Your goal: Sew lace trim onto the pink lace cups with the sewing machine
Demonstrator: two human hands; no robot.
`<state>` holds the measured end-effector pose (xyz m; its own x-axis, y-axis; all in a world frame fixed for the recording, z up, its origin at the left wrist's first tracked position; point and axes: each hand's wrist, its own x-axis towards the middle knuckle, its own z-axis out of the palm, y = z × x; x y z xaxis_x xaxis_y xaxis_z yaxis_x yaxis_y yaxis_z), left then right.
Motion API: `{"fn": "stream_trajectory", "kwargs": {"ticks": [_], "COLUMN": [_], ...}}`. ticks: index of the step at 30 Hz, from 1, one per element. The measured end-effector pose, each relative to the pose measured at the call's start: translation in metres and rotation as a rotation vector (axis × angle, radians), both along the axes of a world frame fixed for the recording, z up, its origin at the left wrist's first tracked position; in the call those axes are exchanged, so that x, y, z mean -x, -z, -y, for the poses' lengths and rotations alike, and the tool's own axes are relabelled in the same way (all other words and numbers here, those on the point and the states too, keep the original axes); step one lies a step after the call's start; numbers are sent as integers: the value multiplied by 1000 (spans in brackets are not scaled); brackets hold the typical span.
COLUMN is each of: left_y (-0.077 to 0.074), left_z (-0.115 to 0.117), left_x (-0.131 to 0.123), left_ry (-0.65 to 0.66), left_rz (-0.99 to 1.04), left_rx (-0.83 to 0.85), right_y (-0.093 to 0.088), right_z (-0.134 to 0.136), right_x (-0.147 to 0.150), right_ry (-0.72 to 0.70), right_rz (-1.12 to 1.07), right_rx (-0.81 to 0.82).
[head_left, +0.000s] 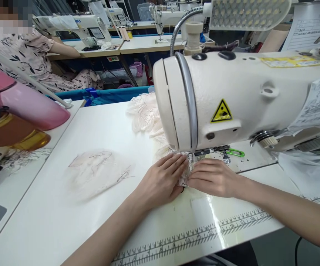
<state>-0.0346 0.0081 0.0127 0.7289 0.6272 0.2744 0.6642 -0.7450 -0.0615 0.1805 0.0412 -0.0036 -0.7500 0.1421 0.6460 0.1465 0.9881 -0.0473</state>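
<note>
A strip of pale lace fabric [184,179] lies under the head of the white sewing machine [243,92]. My left hand [158,181] rests flat on the lace's left side, fingers stretched toward the needle area. Close beside it, my right hand [215,178] has its fingers pressed together on the lace's right edge. The needle and presser foot are mostly hidden behind the machine head. More lace in a bunched heap [145,114] spreads behind my left hand and passes behind the machine head.
A sheer fabric piece [96,175] with loose threads lies on the left of the white table [51,214]. A green-handled tool [235,152] sits right of the needle area. A pink bottle [34,99] and amber container [18,131] stand left. Another person [23,55] sits beyond.
</note>
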Motion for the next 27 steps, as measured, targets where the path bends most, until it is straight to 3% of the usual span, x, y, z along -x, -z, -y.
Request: {"fn": "stream_trajectory", "kwargs": {"ticks": [17,27], "left_y": [3,4], "left_z": [3,6], "left_x": [-12,-19], "left_ry": [-66,-136], "left_rz": [9,21], "left_rx": [-61,-74], "right_y": [1,-7], "right_z": [0,-3], "right_x": [-8,-13], "right_ry": [123,213], "right_rz": [53,74], "right_rx": [25,-65]}}
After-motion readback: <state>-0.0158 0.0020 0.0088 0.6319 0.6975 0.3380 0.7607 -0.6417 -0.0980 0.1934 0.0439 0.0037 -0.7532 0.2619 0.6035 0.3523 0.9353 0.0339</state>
